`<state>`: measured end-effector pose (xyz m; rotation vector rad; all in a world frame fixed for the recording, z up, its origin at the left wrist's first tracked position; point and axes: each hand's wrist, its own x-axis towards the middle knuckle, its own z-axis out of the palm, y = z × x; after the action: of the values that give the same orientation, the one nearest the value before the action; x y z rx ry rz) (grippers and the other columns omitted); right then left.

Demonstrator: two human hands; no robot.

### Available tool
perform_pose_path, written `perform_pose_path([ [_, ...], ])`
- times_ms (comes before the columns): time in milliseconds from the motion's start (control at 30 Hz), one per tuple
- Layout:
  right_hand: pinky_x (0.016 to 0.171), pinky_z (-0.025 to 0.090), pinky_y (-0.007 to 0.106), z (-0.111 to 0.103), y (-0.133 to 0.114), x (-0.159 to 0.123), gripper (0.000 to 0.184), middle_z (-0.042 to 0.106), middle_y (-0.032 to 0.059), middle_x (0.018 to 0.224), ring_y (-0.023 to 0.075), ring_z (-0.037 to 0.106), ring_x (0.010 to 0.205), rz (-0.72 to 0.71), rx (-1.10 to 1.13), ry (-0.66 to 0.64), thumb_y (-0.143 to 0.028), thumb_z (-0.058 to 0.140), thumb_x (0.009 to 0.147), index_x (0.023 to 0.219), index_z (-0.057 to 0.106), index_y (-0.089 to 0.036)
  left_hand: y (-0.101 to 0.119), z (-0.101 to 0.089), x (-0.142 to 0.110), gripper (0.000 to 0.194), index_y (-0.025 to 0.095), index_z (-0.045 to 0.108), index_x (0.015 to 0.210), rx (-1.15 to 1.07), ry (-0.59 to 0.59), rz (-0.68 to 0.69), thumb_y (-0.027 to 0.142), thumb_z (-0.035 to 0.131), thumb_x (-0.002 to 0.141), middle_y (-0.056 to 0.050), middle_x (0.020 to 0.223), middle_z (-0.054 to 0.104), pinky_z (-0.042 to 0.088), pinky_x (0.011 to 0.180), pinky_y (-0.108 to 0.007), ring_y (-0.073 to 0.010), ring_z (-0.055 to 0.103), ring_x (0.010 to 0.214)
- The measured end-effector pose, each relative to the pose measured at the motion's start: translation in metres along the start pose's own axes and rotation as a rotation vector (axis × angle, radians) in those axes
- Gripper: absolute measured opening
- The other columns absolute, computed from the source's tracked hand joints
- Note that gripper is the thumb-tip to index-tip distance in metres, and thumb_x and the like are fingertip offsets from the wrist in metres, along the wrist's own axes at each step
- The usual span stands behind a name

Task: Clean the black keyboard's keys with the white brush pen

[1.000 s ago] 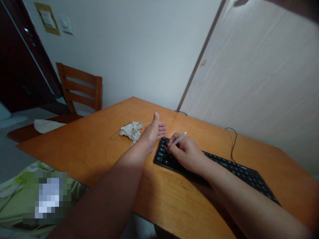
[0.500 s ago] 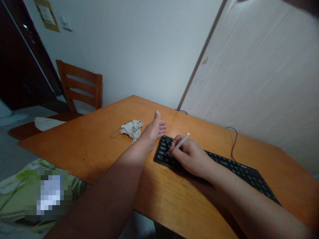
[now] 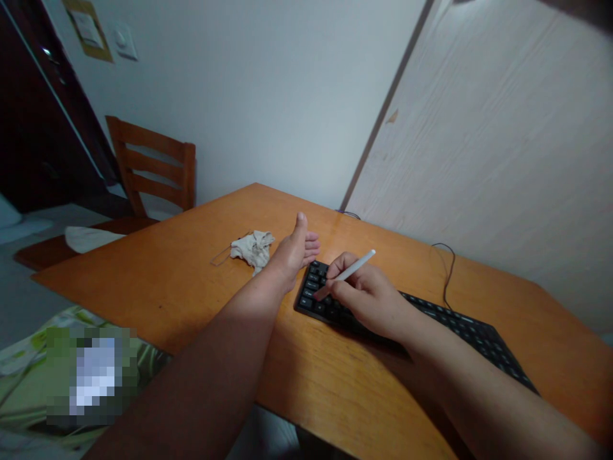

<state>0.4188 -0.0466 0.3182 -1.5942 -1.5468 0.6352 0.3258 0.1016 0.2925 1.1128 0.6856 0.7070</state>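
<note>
A black keyboard lies slantwise on the wooden table. My right hand pinches a slim white pen-like stick over its left part. The stick's lower, darker pinkish end is at the keys near the left end; whether it touches them I cannot tell. At the keyboard's far left corner, my left hand is open, thumb up and fingers stretched out, with nothing visible in it. A crumpled greyish cloth lies just left of that hand. My right hand hides some of the keys.
The wooden table reaches to the wall. A thin cable runs behind the keyboard. At the far left stands a wooden chair with something white on its seat. A green patterned cloth is at the lower left, partly blurred out.
My right hand has tilted the stick lower, and its white end now points further right. Its pinkish end shows more clearly at the keys. My left hand stays in place.
</note>
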Motion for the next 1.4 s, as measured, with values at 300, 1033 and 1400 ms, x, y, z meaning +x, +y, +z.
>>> perform_pose_path([
  [300,0.064,0.043,0.026,0.01,0.0,0.003,0.008,0.06,-0.0012,0.077,0.0141,0.056,0.069,-0.043,0.047,-0.095,-0.024,0.059,0.093,0.087,0.056,-0.021,0.001,0.0,-0.001,0.09,0.011,0.067,0.123,-0.001,-0.003,-0.005,0.085,0.028,0.09,-0.024,0.133,0.068,0.05,0.103,-0.038,-0.0323,0.064,0.125],
  [1033,0.057,0.038,0.025,-0.027,0.014,-0.028,0.006,0.056,-0.0034,0.073,0.0126,0.048,0.063,0.054,-0.108,-0.145,-0.016,0.056,0.089,0.09,0.057,-0.021,-0.003,-0.001,0.005,0.09,0.011,0.067,0.12,0.047,-0.018,0.007,0.086,0.028,0.089,-0.025,0.136,0.066,0.05,0.105,-0.037,-0.0321,0.062,0.128],
  [1400,0.062,0.041,0.027,-0.047,0.013,-0.039,0.01,0.061,-0.002,0.075,0.0148,0.055,0.068,0.06,-0.259,-0.154,-0.012,0.053,0.086,0.087,0.058,-0.022,-0.01,-0.007,0.012,0.092,0.013,0.068,0.117,0.056,-0.03,0.033,0.09,0.031,0.084,-0.024,0.133,0.068,0.05,0.105,-0.039,-0.0325,0.062,0.129],
])
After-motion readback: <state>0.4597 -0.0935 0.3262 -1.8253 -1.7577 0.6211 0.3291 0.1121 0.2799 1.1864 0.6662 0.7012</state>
